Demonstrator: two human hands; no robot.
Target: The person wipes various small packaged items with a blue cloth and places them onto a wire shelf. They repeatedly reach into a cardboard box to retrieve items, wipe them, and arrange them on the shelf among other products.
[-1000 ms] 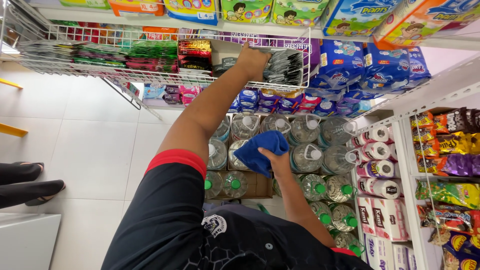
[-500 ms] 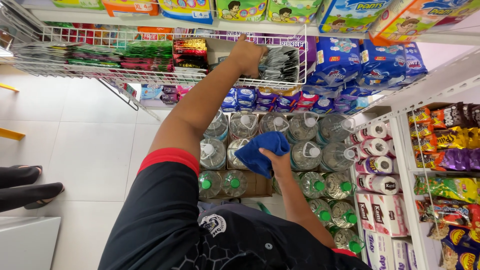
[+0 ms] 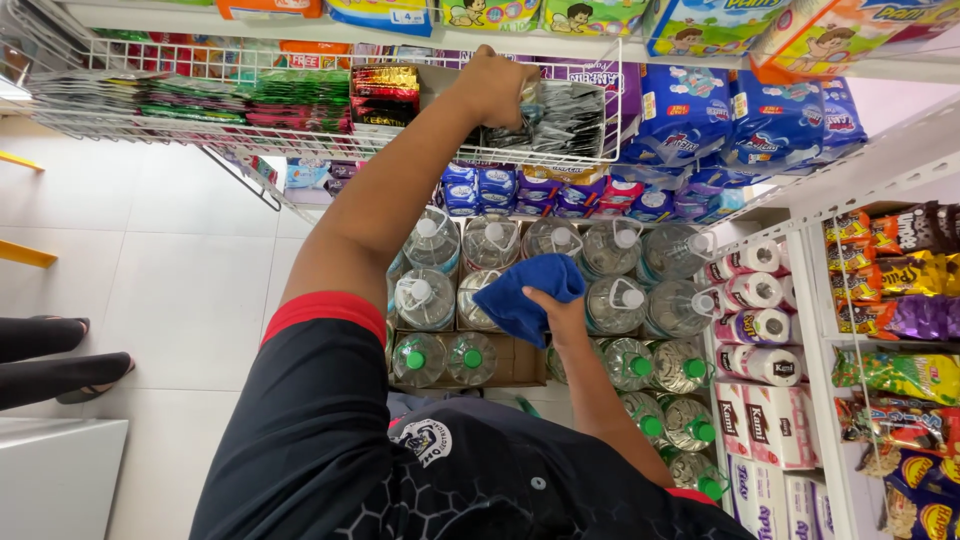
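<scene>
My left hand [image 3: 495,90] reaches up into a white wire basket [image 3: 300,152] and closes on a bunch of dark silver sachets [image 3: 565,118] standing at its right end. Lower down, my right hand [image 3: 562,318] holds a folded blue cloth [image 3: 522,295] over the tops of large water bottles [image 3: 612,245]. Red and gold sachets [image 3: 385,92] sit just left of my left hand in the same basket.
Blue diaper packs [image 3: 775,120] fill the shelf to the right of the basket. Tissue rolls [image 3: 755,295] and snack bags [image 3: 900,285] line the right shelves. Green-capped bottles [image 3: 440,358] stand in a carton below. Another person's feet [image 3: 60,360] are on the tiled floor at left.
My left hand has shifted slightly left within the basket and pulled some of the dark sachets toward it. The right hand with the cloth has barely moved.
</scene>
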